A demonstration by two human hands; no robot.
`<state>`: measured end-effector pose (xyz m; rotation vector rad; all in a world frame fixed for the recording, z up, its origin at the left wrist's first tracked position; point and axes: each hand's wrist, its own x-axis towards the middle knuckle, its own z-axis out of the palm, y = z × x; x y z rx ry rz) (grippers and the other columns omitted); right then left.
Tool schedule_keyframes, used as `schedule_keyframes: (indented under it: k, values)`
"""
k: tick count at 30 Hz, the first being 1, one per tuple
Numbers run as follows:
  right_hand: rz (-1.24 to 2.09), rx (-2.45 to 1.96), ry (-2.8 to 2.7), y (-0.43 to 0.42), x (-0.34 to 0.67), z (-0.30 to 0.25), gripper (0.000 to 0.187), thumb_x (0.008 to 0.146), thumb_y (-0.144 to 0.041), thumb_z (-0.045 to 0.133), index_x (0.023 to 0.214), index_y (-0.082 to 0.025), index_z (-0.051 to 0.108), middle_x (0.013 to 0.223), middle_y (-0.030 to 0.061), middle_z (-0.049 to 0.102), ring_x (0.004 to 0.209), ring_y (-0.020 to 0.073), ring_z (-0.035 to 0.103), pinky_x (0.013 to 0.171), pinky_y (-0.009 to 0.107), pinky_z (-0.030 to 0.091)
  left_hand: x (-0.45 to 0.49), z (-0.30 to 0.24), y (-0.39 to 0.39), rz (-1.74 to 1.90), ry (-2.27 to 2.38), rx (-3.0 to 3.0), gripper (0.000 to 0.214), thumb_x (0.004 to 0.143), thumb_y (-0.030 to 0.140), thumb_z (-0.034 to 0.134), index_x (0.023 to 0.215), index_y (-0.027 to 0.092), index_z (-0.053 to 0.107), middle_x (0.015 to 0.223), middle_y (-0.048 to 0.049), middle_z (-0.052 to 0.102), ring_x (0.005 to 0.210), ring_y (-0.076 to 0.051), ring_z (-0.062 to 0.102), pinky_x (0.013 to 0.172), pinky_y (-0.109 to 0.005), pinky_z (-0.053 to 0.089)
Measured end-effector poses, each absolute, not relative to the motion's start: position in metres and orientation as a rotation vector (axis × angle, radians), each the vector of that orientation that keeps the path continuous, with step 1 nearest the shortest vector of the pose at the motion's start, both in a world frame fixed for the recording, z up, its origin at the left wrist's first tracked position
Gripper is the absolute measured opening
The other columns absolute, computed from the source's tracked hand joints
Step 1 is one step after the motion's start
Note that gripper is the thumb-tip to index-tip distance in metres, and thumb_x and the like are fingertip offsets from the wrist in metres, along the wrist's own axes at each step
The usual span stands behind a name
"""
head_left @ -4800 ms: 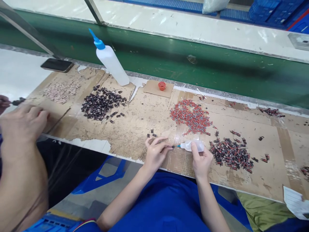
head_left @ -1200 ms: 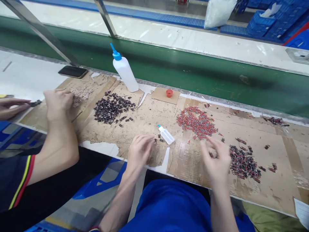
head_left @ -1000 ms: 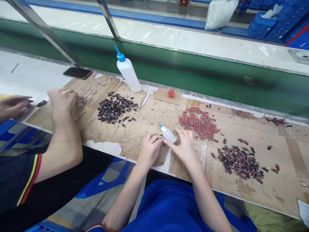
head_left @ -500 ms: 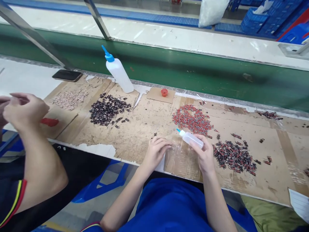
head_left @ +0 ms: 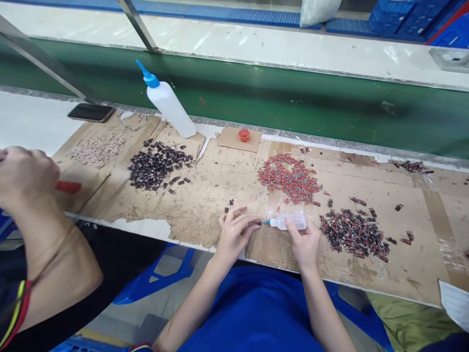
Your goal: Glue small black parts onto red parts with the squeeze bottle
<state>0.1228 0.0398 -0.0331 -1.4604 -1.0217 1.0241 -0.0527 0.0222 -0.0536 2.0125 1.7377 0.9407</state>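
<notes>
My right hand (head_left: pixel 305 242) grips a small clear squeeze bottle (head_left: pixel 289 222) with a blue tip, laid level and pointing left. Its tip meets a tiny dark part (head_left: pixel 255 223) pinched in my left hand (head_left: pixel 234 233). Both hands rest near the front edge of the taped cardboard mat (head_left: pixel 216 190). A heap of red parts (head_left: pixel 289 177) lies just beyond the bottle. To the right of my right hand is a heap of dark and red parts (head_left: pixel 353 234). A few loose dark bits (head_left: pixel 229 202) lie by my left hand.
A large white squeeze bottle (head_left: pixel 169 103) leans at the back, near a red cap (head_left: pixel 244 135) on a cardboard square. A dark heap (head_left: pixel 156 164) and a pale heap (head_left: pixel 97 149) lie left. A co-worker's arm (head_left: pixel 36 220) is at far left. A phone (head_left: pixel 91 113) lies beyond; a green conveyor belt (head_left: pixel 293 102) runs behind.
My right hand picked up the small bottle from the mat, tipped it level and brought its tip to the part in my left hand. The co-worker's hands drew back left.
</notes>
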Motion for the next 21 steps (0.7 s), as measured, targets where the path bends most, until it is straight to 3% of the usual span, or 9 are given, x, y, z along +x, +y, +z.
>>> schedule_keyframes:
  k: [21]
  values:
    - [1.007, -1.494, -1.094, 0.0393, 0.1233, -0.0332, 0.023, 0.073, -0.04, 0.068, 0.069, -0.017, 0.068, 0.063, 0.0024, 0.068, 0.057, 0.0166, 0.059, 0.054, 0.027, 0.048, -0.052, -0.0563, 0.0234, 0.989, 1.776, 1.991, 0.009, 0.079, 0.021, 0.074, 0.085, 0.027, 0.071, 0.078, 0.0023, 0.076, 0.099, -0.024, 0.064, 0.087, -0.041, 0.031]
